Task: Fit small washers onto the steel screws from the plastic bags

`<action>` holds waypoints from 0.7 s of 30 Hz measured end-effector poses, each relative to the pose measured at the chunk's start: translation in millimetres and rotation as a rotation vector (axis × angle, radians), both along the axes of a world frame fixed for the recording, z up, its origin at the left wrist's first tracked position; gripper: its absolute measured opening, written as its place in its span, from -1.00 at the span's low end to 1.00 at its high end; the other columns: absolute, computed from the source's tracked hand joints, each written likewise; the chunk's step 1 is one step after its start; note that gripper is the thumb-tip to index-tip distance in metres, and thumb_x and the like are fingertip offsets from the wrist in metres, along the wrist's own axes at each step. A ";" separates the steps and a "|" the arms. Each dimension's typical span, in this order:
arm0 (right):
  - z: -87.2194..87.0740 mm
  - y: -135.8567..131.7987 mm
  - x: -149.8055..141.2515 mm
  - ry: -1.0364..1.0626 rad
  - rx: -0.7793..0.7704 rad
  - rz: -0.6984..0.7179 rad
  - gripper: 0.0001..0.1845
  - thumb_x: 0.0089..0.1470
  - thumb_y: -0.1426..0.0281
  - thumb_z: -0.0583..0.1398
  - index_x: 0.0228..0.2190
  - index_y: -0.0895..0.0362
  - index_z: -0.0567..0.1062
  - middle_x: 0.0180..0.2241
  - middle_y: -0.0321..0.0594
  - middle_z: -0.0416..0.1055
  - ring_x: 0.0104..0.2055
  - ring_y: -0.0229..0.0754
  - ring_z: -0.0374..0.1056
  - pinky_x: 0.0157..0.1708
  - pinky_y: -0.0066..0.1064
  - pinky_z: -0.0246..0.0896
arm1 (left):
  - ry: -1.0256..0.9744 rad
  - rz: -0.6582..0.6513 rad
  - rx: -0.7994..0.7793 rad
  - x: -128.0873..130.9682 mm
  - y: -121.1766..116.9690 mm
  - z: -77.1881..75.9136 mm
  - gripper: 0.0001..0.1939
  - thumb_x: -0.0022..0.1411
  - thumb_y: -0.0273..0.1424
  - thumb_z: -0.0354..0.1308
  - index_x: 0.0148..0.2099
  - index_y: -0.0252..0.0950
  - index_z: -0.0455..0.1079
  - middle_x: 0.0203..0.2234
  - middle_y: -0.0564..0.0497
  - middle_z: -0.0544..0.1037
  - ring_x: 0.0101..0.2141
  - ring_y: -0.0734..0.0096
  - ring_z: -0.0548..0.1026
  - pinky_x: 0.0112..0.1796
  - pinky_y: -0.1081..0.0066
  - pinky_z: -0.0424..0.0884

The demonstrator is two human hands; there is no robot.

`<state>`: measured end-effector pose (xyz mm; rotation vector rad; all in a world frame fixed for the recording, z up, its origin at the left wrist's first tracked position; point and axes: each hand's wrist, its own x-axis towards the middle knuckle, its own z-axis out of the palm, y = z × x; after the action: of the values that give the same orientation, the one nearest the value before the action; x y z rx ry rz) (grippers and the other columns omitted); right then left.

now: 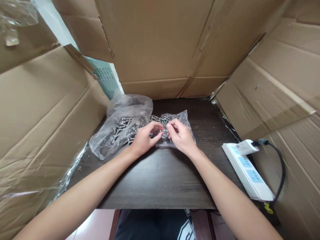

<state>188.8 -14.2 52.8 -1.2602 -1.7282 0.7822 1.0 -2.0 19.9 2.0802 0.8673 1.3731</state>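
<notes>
Colours: silver-grey metal on dark brown, tan surround.
Bolts (122, 126): silver-grey, bright highlights; larger plastic bag (100, 143) colourless, milky grey in the folds; smaller plastic bag (183, 117) clear with whitish glints. Desk (150, 186): very dark brown, faint streaky grain, greyish sheen. Cardboard (155, 40): plain tan, crossed by a darker brown tape strip (203, 43). Pale green sheet (107, 80) patterned with rows of small dark characters. Power strip (262, 192): white, light blue socket panels (255, 176); adapter (243, 147) white; cable (284, 166) black; tag (268, 208) yellow. Clothing (150, 223): near-black, bold white print. Floor (100, 220): pale pink.
</notes>
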 end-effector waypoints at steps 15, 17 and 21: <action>10.2 -4.6 -0.4 -0.257 0.045 -0.031 -0.64 0.17 0.23 0.20 -0.61 0.11 0.42 -0.63 -0.31 0.35 -0.55 -0.26 0.25 -0.45 -0.38 0.18 | -0.017 0.070 -0.033 -2.6 0.6 2.8 -0.77 0.33 -0.48 0.27 0.01 -0.29 0.40 -0.23 -0.01 0.67 -0.23 0.39 0.69 -0.19 0.47 0.63; 12.9 -5.3 1.6 -0.325 0.054 -0.076 -0.56 0.19 0.22 0.18 -0.67 0.11 0.37 -0.70 -0.35 0.21 -0.60 -0.28 0.13 -0.49 -0.37 0.08 | -0.009 0.083 -0.031 -2.5 0.7 3.5 -0.77 0.33 -0.49 0.27 0.01 -0.29 0.40 -0.23 -0.01 0.66 -0.24 0.39 0.69 -0.20 0.47 0.63; 14.2 -5.0 3.1 -0.187 0.092 -0.013 -0.72 0.10 0.39 0.16 -0.17 0.10 0.60 -0.54 -0.36 0.39 -0.53 -0.26 0.25 -0.42 -0.42 0.19 | 0.017 0.064 -0.021 -2.2 0.7 3.4 -0.72 0.33 -0.49 0.25 0.06 -0.29 0.37 -0.24 -0.01 0.67 -0.24 0.38 0.69 -0.22 0.48 0.62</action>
<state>192.0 -19.3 67.0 -1.3147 -1.8800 0.5858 -1.2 -1.3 23.3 2.0675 0.9593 1.3744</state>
